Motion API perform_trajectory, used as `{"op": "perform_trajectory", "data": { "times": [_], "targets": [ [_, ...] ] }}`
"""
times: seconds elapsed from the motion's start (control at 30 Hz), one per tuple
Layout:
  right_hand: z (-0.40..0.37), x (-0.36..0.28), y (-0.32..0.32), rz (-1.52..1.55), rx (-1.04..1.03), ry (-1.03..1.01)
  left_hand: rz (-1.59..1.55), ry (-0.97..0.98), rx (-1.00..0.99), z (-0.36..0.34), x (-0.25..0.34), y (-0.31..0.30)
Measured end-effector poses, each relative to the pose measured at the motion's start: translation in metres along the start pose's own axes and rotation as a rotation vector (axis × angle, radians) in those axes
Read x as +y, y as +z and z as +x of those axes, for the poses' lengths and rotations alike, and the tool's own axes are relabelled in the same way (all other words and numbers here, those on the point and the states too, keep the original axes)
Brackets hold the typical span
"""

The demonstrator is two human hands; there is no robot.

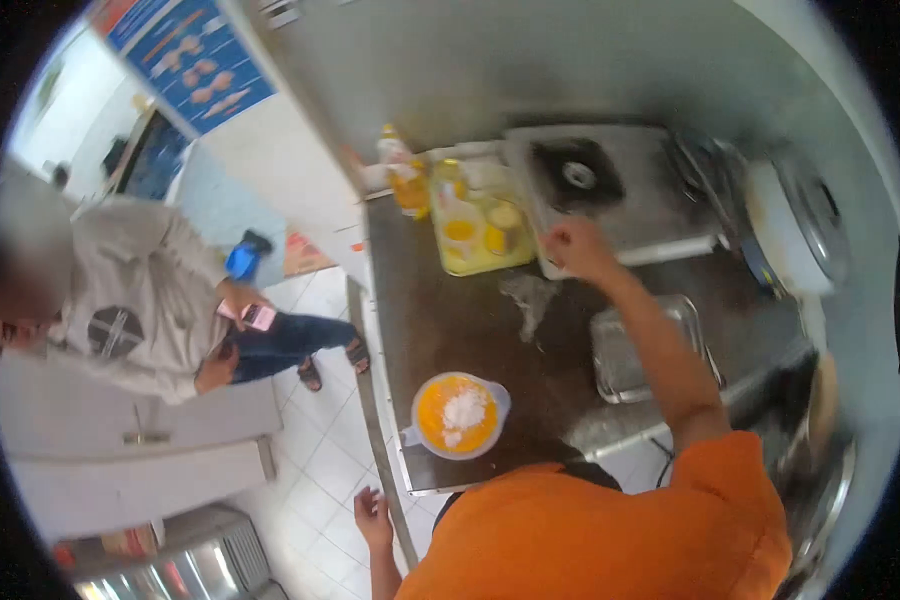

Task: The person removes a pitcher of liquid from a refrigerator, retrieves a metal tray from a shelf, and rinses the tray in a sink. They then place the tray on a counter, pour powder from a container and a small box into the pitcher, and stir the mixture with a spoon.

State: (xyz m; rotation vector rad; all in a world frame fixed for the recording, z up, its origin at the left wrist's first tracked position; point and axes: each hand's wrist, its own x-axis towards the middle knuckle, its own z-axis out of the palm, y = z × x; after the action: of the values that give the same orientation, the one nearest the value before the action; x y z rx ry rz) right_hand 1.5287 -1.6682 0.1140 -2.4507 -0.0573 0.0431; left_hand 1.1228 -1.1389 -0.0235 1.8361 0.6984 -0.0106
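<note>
My right hand [577, 248] is closed, fingers curled, just right of a yellow tray [457, 265] and over the front edge of the stove [640, 250]. What it holds, if anything, is too small to make out. Down at the lower left, my left hand [372, 508] hangs beside the counter's edge with its fingers apart and nothing in them. A white jug [503, 402] near the counter's front left corner holds orange liquid with white powder [463, 408] heaped on top. Small yellow containers [460, 232] stand on the tray.
An oil bottle [407, 185] stands behind the tray. A metal tray [620, 350] lies under my right forearm, left of it a crumpled plastic bag [530, 300]. A large pot [795, 225] is at the right. Another person [130, 300] stands left, holding a phone [260, 316].
</note>
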Motion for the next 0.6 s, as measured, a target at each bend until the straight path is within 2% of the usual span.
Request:
{"op": "perform_trajectory", "data": {
  "times": [0.07, 0.1, 0.13, 0.2, 0.23, 0.33, 0.37, 0.43, 0.53, 0.6],
  "targets": [
    [-0.099, -0.036, -0.002, 0.308, -0.121, 0.468, -0.061, 0.149, -0.112, 0.021, 0.054, 0.033],
    [-0.141, -0.032, 0.011, 0.409, -0.102, 0.518, -0.063, 0.252, -0.166, 0.032, 0.072, 0.047],
    [-0.18, -0.018, 0.026, 0.508, -0.073, 0.557, -0.078, 0.36, -0.222, 0.041, 0.089, 0.063],
    [-0.253, 0.01, 0.052, 0.353, 0.12, 0.361, -0.088, 0.482, -0.328, 0.047, 0.124, 0.084],
    [-0.285, 0.022, 0.061, 0.266, 0.201, 0.303, -0.017, 0.509, -0.286, 0.051, 0.132, 0.094],
    [-0.361, 0.051, 0.051, 0.065, 0.325, 0.401, -0.071, 0.541, -0.354, 0.083, 0.106, 0.112],
    [-0.387, 0.061, 0.044, 0.025, 0.356, 0.467, -0.069, 0.592, -0.283, 0.1, 0.082, 0.121],
    [-0.437, 0.08, 0.027, -0.13, 0.416, 0.557, 0.108, 0.503, -0.347, 0.095, 0.104, 0.126],
    [-0.516, 0.094, -0.004, -0.02, 0.626, 0.934, 0.004, 0.52, -0.214, 0.128, 0.063, 0.143],
    [-0.578, 0.143, -0.006, -0.012, 0.937, 1.106, 0.21, 0.735, -0.101, 0.133, 0.045, 0.15]
  ]
}}
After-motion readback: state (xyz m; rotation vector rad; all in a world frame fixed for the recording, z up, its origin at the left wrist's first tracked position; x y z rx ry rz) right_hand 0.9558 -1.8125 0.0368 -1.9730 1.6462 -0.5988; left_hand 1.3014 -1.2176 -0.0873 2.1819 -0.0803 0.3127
